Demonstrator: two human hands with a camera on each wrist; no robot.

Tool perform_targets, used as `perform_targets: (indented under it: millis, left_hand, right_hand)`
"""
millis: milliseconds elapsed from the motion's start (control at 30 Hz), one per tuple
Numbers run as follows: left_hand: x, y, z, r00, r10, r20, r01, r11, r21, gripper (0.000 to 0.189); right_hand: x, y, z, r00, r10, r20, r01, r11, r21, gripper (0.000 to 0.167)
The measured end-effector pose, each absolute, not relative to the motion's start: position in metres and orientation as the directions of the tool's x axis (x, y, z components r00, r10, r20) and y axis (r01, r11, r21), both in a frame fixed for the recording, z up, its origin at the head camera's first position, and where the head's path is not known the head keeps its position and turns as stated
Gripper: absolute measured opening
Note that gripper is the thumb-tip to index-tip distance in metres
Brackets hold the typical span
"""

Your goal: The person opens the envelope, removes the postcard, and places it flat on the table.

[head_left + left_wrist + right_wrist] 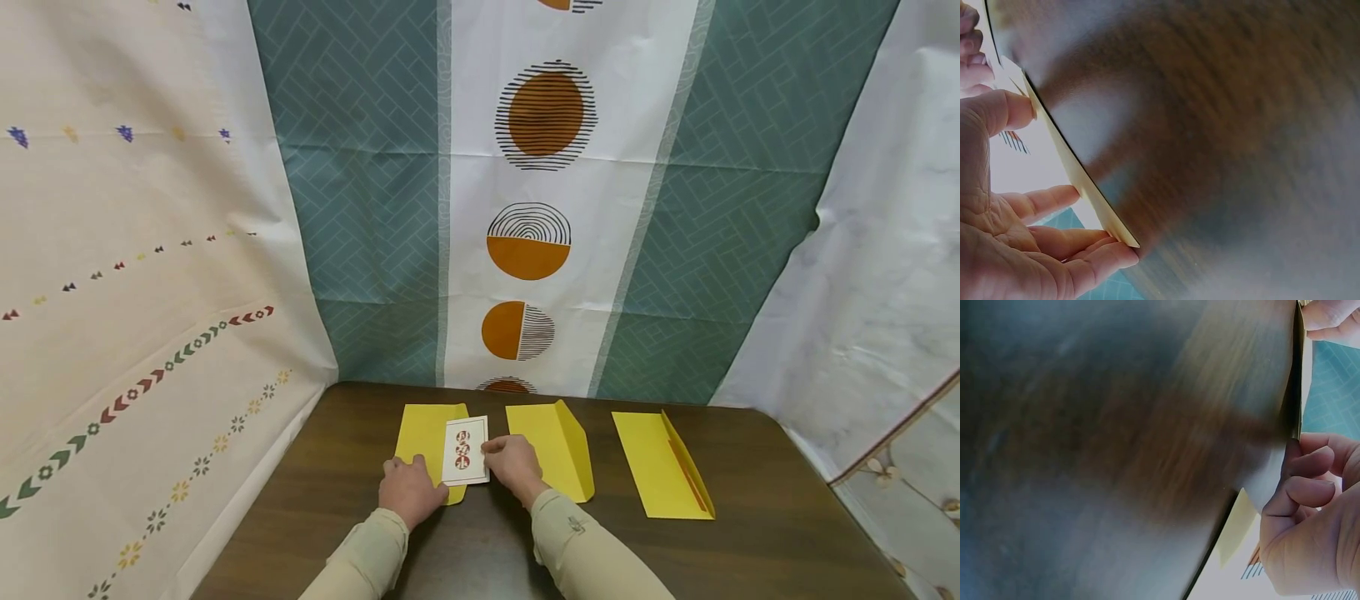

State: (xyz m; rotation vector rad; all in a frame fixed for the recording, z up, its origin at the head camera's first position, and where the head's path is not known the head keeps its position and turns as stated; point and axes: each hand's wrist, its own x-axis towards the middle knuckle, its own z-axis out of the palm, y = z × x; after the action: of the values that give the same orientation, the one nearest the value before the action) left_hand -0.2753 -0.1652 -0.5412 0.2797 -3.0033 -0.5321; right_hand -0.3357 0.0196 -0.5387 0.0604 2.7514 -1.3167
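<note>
In the head view, my right hand (513, 464) pinches the right edge of a white card (462, 479) with red round emblems and a thin border. The card overlaps the right part of the leftmost yellow envelope (420, 429). My left hand (412, 492) rests on that envelope's lower part, its thumb reaching the card's lower left corner. In the left wrist view, the left fingers (1054, 200) are spread and fairly straight, their tips at the envelope's edge. From the right wrist, the right hand (1316, 519) shows with curled fingers.
A second yellow envelope (536, 433) lies just beyond the right hand, its flap raised on the right. Farther right is a third yellow envelope (645, 475) with an orange strip along its flap. All lie on a dark wooden table (772, 517), with patterned cloth (360, 250) behind.
</note>
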Motion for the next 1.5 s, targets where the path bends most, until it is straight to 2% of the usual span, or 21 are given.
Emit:
perform_targets:
  millis: [367,1000,1367,1500]
  left_hand:
    - [-0.275,-0.166,-0.545,-0.980,-0.174,0.094,-0.132,0.930,0.343,0.057]
    - [-0.273,-0.166,-0.546,-0.979,-0.170,0.110,-0.124,0.933,0.337,0.054]
    - [-0.275,-0.167,-0.550,-0.981,-0.168,0.101,-0.126,0.936,0.329,0.056]
    - [-0.275,-0.167,-0.549,-0.981,-0.169,0.094,-0.130,0.936,0.327,0.055]
  right_hand:
    - [-0.336,0.025,-0.541,-0.992,0.011,-0.130,0.112,0.576,-0.810,0.019]
    - [-0.339,0.038,-0.545,-0.996,0.001,-0.084,0.068,0.604,-0.794,0.022]
    - [-0.337,0.043,-0.542,-0.987,0.048,-0.151,0.149,0.603,-0.783,0.023]
    - [-0.337,0.044,-0.544,-0.988,0.050,-0.144,0.144,0.609,-0.780,0.024]
